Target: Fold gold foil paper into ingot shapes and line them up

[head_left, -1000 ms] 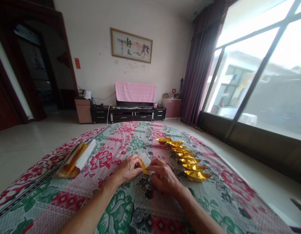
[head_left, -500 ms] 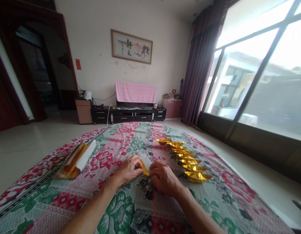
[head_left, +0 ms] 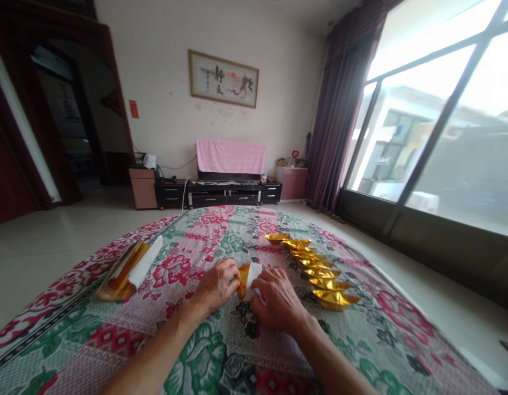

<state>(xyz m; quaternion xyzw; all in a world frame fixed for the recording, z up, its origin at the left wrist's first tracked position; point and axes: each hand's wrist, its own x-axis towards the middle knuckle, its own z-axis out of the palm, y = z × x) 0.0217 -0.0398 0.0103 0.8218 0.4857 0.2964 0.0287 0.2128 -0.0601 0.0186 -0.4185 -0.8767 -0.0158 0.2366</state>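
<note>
A small sheet of gold and white paper [head_left: 250, 278] is between my hands, just above the flowered tablecloth. My left hand [head_left: 218, 282] pinches its gold left edge. On the white right side, my right hand [head_left: 275, 298] has its fingers curled round the paper, hiding that edge. Several folded gold paper boats [head_left: 336, 299] stand in a slanting row to the right of my hands. A loose stack of gold and white paper sheets [head_left: 128, 271] lies curved on the cloth at the left.
The round table's patterned cloth [head_left: 204, 351] spreads under both forearms. Beyond it stand a low black cabinet [head_left: 225, 196] and a screen under a pink cloth [head_left: 230, 156]. A large window [head_left: 418, 120] and purple curtain [head_left: 334, 115] are at the right.
The paper between my hands has turned: its white part is now an upright strip at the right, with gold at the left. Both hands have stayed nearly in place.
</note>
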